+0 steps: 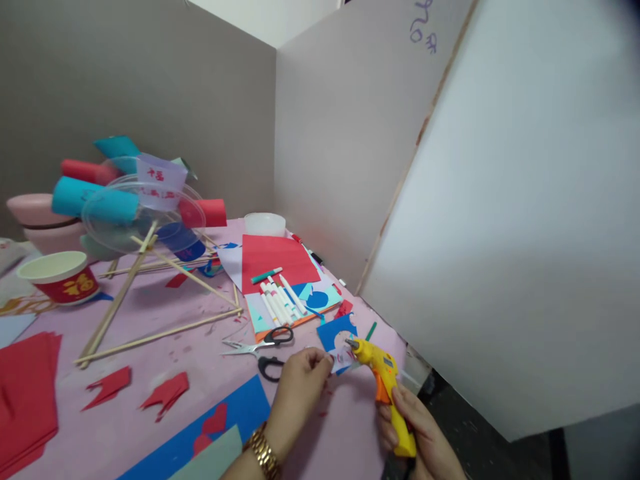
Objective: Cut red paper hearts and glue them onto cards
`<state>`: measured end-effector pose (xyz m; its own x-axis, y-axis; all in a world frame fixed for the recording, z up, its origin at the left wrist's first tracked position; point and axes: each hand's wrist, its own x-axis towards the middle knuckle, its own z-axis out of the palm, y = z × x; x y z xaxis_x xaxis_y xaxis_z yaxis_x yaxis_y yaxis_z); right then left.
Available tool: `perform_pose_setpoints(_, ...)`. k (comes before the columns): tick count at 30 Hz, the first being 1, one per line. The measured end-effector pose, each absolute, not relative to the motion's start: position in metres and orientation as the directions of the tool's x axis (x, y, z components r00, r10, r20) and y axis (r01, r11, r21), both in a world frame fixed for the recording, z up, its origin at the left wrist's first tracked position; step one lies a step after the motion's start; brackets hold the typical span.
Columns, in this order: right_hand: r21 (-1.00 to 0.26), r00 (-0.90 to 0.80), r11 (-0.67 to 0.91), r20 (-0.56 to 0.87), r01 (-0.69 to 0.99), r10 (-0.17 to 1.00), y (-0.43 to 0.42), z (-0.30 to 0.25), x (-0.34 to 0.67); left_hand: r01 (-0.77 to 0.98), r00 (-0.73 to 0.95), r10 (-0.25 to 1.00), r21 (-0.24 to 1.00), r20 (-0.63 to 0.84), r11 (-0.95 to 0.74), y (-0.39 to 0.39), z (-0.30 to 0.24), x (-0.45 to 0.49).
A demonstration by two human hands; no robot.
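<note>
My left hand [306, 380] pinches a small pale paper piece [342, 358] with red marks on it, over a blue paper scrap [331, 332] that has a hole cut in it. In my right hand [417, 427] is a yellow hot glue gun [380, 363] with an orange trigger. Its nozzle points left and sits close to the pale paper; whether they touch I cannot tell. Open scissors [267, 345] with black handles lie just beyond my left hand. Blue and grey-green paper sheets [205, 430] lie under and beside my left wrist.
A wooden stick frame [160, 340] holds a clear plastic disc [145, 223] with coloured paper rolls. Felt-tip pens [280, 300] lie on paper sheets. A paper bowl [60, 277], red paper stack [30, 393] and red cutouts [165, 393] stand or lie leftward. Partitions [330, 147] border the table.
</note>
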<state>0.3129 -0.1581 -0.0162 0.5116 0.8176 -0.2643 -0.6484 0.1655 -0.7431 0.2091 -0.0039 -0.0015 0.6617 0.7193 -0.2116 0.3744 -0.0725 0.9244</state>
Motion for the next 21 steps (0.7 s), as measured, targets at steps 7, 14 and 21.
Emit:
perform_pose_setpoints(7,-0.535,0.345,0.148,-0.287,-0.832,0.894,-0.17,-0.007,0.334,0.468,0.671,0.726,0.845,-0.149,-0.259,0.009,0.0,0.23)
perform_pose_setpoints(14,-0.604,0.434,0.181,-0.304,-0.776,0.848,-0.165,-0.016,0.331,0.378,0.683,0.729,0.838,0.035,-0.394,0.0,0.015,0.232)
perform_pose_setpoints(21,-0.687,0.469,0.171,-0.272,-0.706,0.84,-0.159,-0.019,0.32,0.198,0.748,0.662,0.939,0.042,-0.283,-0.03,0.029,0.214)
